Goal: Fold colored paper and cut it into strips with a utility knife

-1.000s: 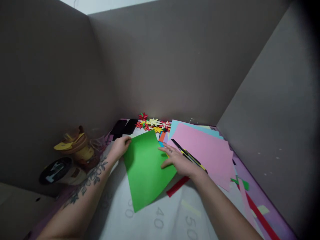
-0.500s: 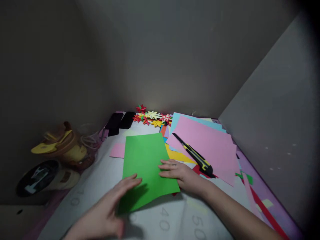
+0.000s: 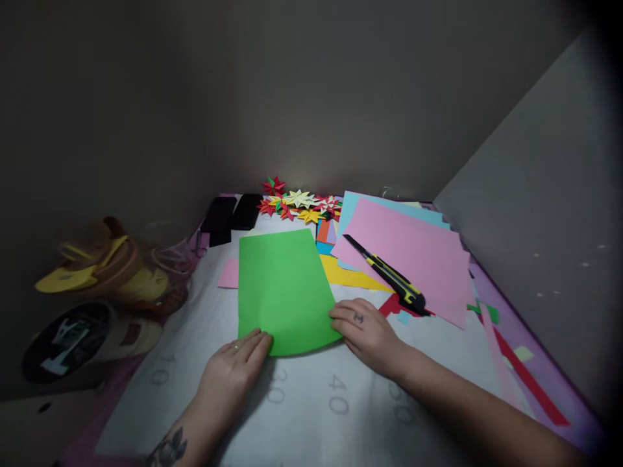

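Observation:
A green sheet of paper [image 3: 285, 285] lies in front of me on a white mat [image 3: 204, 324] printed with numbers. My left hand [image 3: 238, 363] is at its near left corner, fingers together over the edge and thumb hidden. At the near right edge, my right hand [image 3: 367, 334] has its fingers closed on the paper, thumb out of sight below. The sheet's near edge bows up slightly off the mat between the hands. Right of the sheet, a yellow and black utility knife [image 3: 389, 275], blade out, rests across pink paper [image 3: 413, 250].
Folded paper stars [image 3: 299, 199] sit along the back, beside two dark phones [image 3: 247, 212]. Light blue sheets [image 3: 353, 207] lie under the pink paper. Paper strips [image 3: 528, 376] lie at the right edge. Caps [image 3: 73, 340] and a brown-yellow pot-like object [image 3: 136, 272] stand at the left.
My left hand has come down from above the green sheet to its near left corner. My right hand has shifted to the sheet's right edge and closed on it. The view has tilted down.

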Demonstrator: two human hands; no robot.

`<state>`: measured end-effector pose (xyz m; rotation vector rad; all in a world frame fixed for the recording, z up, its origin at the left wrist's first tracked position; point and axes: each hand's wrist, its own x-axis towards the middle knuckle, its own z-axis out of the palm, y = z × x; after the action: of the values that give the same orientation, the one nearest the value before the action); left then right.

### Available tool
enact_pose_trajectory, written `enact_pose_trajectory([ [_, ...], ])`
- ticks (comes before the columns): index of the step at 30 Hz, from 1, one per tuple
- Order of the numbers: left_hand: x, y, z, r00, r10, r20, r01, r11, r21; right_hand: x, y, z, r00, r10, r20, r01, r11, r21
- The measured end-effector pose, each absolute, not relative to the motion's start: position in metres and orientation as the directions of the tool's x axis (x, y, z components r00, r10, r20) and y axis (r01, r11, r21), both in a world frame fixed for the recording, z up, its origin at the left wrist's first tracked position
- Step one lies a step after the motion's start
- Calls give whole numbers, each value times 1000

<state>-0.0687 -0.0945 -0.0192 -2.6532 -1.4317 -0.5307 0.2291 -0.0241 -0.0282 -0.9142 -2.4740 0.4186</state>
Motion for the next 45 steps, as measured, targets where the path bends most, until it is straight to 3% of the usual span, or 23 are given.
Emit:
enact_pose_trajectory([
  [4,-74,-103,-19,447,815,368,804,-546,234,233,-26,-30,-679,688,254,476,677,-561],
  [8,-80,-103,-14,379,876,299,762,-479,436,235,-28,-30,-628,760,168,481,548,-684],
  [17,-102,-98,-22,302,919,252,712,-393,582,241,-21,-34,-651,738,179,436,556,-707],
  [23,-95,-97,-22,69,986,152,799,-146,583,221,-23,-26,-335,942,8,651,237,-721],
  [27,-89,-89,-21,-44,996,80,828,-8,560,208,-21,-29,-157,984,-86,652,38,-758],
  [45,-92,-79,-27,-137,990,-33,823,132,552,193,-18,-34,2,997,-81,807,-50,-589],
])
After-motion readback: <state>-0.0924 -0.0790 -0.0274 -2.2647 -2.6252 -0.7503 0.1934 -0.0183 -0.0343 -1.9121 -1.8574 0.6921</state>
